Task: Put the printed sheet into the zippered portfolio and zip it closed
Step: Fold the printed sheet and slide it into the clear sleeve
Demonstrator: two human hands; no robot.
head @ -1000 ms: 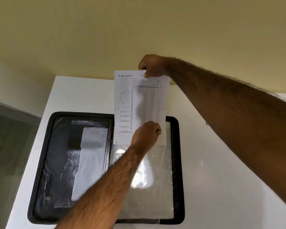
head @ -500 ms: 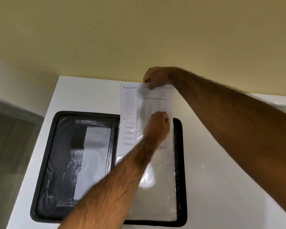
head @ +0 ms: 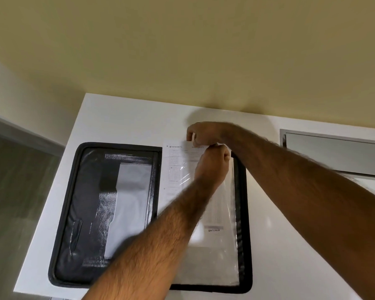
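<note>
Reaching forward, hands [head: 210, 148] pinching sheet [head: 178, 161]

Open black zippered portfolio [head: 78, 213] flat on white table [head: 117, 118], filling lower centre of frame. Printed sheet [head: 175, 167] mostly inside clear plastic sleeve [head: 221, 263] on portfolio's right half, top edge poking past sleeve's mouth, "ENTERED" stamp visible through plastic lower down. Right hand [head: 204, 133] pinching sheet's top edge at centre frame. Left hand [head: 214, 163] closed just below it, at sleeve's mouth. Yellow wall [head: 182, 50] across upper frame.
</note>
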